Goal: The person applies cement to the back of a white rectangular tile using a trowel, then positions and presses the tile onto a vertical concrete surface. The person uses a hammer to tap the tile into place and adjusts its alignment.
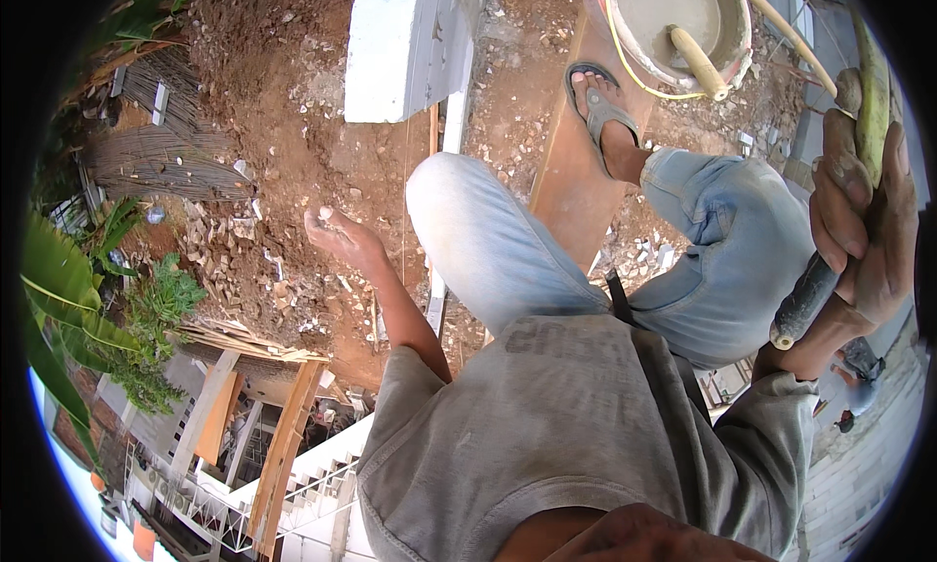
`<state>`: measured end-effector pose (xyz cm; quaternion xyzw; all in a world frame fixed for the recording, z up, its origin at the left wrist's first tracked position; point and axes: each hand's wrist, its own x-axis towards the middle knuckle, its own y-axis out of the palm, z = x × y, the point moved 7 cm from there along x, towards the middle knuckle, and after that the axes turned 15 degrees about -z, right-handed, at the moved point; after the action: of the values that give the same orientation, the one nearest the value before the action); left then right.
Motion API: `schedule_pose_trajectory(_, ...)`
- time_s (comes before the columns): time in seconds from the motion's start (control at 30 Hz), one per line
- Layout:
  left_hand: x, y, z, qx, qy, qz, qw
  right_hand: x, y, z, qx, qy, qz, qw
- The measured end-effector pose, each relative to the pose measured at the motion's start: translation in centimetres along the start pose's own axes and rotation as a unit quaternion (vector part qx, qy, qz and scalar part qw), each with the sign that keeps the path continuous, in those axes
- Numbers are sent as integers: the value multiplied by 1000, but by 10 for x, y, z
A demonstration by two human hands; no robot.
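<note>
My left hand (344, 242) hangs out to the left above the rubble, its fingers loosely curled but apart and nothing visible in them. At the far right, my right hand (864, 215) is wrapped round a dark, mortar-stained tool handle (805, 303) with a pale wooden end. The tool's head cannot be made out. A yellow-green bamboo pole (872, 98) runs up against the same hand's fingers. Ahead of my sandalled foot stands a bucket (648, 66) of wet grey mortar. A wooden handle (698, 62) leans over its rim.
My foot rests on a brown plank (576, 206). A white block (379, 69) lies beside a pale beam left of it. Broken rubble (278, 269) covers the ground below. A block wall (864, 484) and another person (861, 372) are at the lower right.
</note>
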<state>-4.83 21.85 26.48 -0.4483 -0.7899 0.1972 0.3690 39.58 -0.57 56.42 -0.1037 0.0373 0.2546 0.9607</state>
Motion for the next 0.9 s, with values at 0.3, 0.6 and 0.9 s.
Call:
schedule_pose_trajectory(0.3,-38,74,53,195,-99,395,892,6,-5,1,87,57,-104,989)
schedule_pose_trajectory(0.6,19,98,-154,-57,81,166,981,29,-21,-2,183,134,-26,973)
schedule_pose_trajectory(0.9,8,334,-288,169,475,91,859,49,-70,-15,229,134,-23,964)
